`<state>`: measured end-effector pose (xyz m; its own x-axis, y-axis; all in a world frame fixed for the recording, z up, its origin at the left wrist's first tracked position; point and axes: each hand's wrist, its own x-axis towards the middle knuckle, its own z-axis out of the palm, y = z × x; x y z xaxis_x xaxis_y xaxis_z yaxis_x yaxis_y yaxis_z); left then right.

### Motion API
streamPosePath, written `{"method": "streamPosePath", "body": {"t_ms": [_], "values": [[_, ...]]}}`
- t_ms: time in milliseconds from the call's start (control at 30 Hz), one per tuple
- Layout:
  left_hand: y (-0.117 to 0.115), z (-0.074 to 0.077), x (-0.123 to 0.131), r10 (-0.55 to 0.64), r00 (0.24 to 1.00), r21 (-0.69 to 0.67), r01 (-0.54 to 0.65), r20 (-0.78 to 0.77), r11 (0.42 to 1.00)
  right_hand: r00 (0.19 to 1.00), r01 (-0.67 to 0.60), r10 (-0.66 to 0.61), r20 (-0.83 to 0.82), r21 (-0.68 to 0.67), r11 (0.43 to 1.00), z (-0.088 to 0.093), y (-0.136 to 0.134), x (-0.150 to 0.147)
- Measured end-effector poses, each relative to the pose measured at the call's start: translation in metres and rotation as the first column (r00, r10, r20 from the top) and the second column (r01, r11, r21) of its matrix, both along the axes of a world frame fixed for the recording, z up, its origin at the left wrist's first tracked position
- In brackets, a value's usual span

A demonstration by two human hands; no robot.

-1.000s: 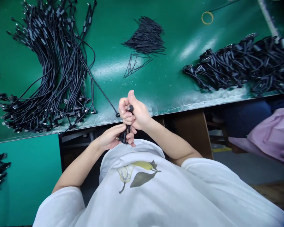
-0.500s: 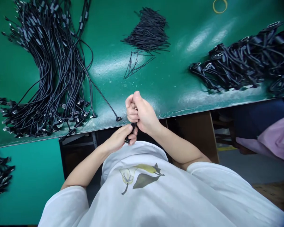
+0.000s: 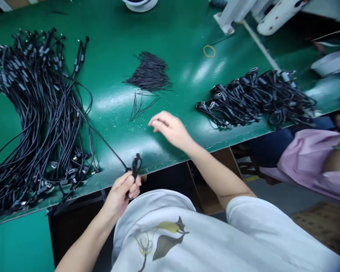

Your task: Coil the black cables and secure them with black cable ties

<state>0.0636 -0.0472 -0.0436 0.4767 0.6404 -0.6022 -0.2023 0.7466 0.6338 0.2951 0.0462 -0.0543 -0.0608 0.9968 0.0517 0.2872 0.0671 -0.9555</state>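
One hand, the left hand (image 3: pixel 119 193), now closes alone round the folded cable (image 3: pixel 135 168), at seven o'clock from the right hand (image 3: pixel 171 130), which has let go, half open and seemingly empty, thin black strips (image 3: pixel 150 73) at its eleven o'clock; folding looks done

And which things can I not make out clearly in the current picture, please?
In the head view:
Folded cable: its lower part is hidden by the left hand.
Cable heap on the left: cut off by the picture's left edge.
White round object: mostly cut off by the top edge.
Thin black strips: too small and overlapped to count.
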Motion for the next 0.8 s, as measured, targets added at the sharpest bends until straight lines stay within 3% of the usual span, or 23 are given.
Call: {"method": "streamPosePath", "body": {"t_ms": [33,100,200,333,400,500,567,600,667,700,800], "values": [[0.003,0.002,-0.001,0.033,0.999,0.016,-0.033,-0.008,0.999,0.972,0.096,-0.113,0.204,0.091,0.991,-0.005,0.019,0.017],[0.010,0.005,-0.001,0.082,0.997,0.027,-0.082,-0.013,0.996,0.853,0.107,-0.171,0.493,0.157,0.982,-0.017,0.058,0.043],[0.019,0.004,0.004,0.125,0.992,0.016,-0.125,-0.015,0.992,0.682,-0.040,-0.002,0.731,0.041,0.998,-0.031,0.099,0.060],[0.026,0.002,0.006,0.225,0.974,0.025,-0.226,0.012,0.974,0.500,-0.173,0.130,0.856,-0.049,0.984,-0.026,0.101,0.064],[0.026,0.001,0.006,0.268,0.962,0.022,-0.269,0.050,0.963,0.511,-0.140,0.078,0.856,-0.007,0.990,-0.015,0.083,0.063],[0.025,-0.001,0.011,0.276,0.955,0.013,-0.279,0.109,0.960,0.734,-0.028,-0.025,0.678,0.067,0.997,-0.002,0.038,0.044],[0.023,-0.002,0.017,0.247,0.959,0.025,-0.253,0.138,0.967,0.901,-0.082,0.067,0.428,0.018,0.996,0.000,0.000,0.019],[0.022,-0.003,0.020,0.231,0.963,0.045,-0.239,0.139,0.970,0.930,-0.188,0.184,0.317,-0.017,0.982,-0.002,-0.018,0.004],[0.021,-0.005,0.025,0.200,0.975,0.122,-0.211,0.098,0.970,0.923,-0.317,0.309,0.231,0.000,0.948,-0.006,-0.051,-0.022],[0.020,-0.006,0.027,0.187,0.981,0.182,-0.193,0.051,0.964,0.909,-0.341,0.318,0.269,0.039,0.939,-0.008,-0.063,-0.032],[0.016,-0.008,0.027,0.165,0.974,0.382,-0.095,-0.154,0.919,0.793,-0.370,0.181,0.582,0.225,0.901,-0.006,-0.079,-0.045]]}}
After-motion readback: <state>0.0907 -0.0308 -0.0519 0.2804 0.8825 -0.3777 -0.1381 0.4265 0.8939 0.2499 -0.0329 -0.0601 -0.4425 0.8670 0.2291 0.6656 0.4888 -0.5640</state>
